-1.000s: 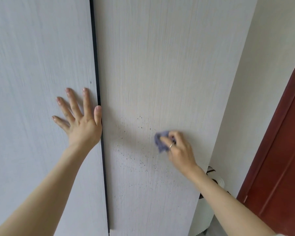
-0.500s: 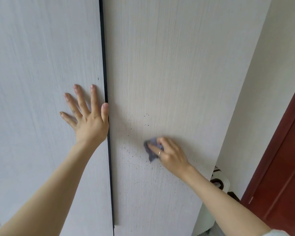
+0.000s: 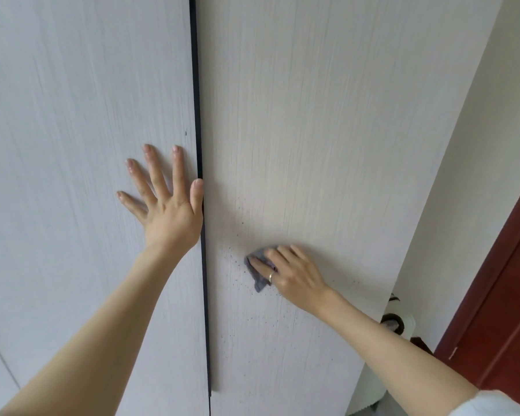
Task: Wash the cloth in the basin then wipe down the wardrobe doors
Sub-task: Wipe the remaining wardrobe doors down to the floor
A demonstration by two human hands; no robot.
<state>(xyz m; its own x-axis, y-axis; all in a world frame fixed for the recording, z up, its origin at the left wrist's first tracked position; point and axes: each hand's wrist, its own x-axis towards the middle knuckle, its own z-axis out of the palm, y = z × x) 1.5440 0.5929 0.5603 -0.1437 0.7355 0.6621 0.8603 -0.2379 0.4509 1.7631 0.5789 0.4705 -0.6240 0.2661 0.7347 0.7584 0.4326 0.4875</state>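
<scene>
Clearly the wiping step is in hand: the right hand (image 3: 294, 276) presses a small, crumpled grey-purple cloth (image 3: 257, 270) flat under straight fingers against the right wardrobe door (image 3: 327, 130), among dark specks. The left hand (image 3: 165, 205) rests spread and flat on the left door (image 3: 72, 130), holding nothing. Next, I judge, firm strokes across the remaining specks toward the gap.
</scene>
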